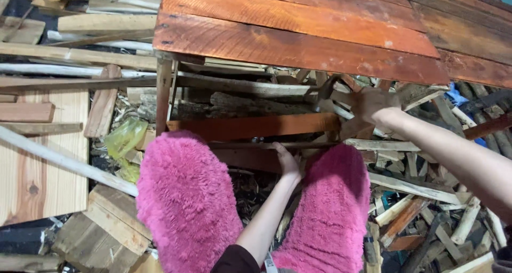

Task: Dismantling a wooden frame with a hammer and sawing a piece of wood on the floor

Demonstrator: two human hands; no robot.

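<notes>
Left hand (pixel 288 163): closed around lower brown rail (pixel 250 158) of reddish wooden frame (pixel 298 43), between pink fuzzy-clad knees (pixel 186 198).
Right hand (pixel 373 103): gripping hammer (pixel 322 94), head blurred, just beside orange crosspiece (pixel 253 126) under top boards.
Progress: top planks and crosspiece in place; lower rail steadied by hand, fastening not discernible.
Surroundings: scrap timber (pixel 416 198), pale plank (pixel 42 155), yellow-green plastic bag (pixel 125 137).

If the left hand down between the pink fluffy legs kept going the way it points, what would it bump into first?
The left hand points up and away, and already rests against the dark lower rail of the orange wooden table. Just beyond comes the orange crossbar, though depth is hard to judge.
</notes>
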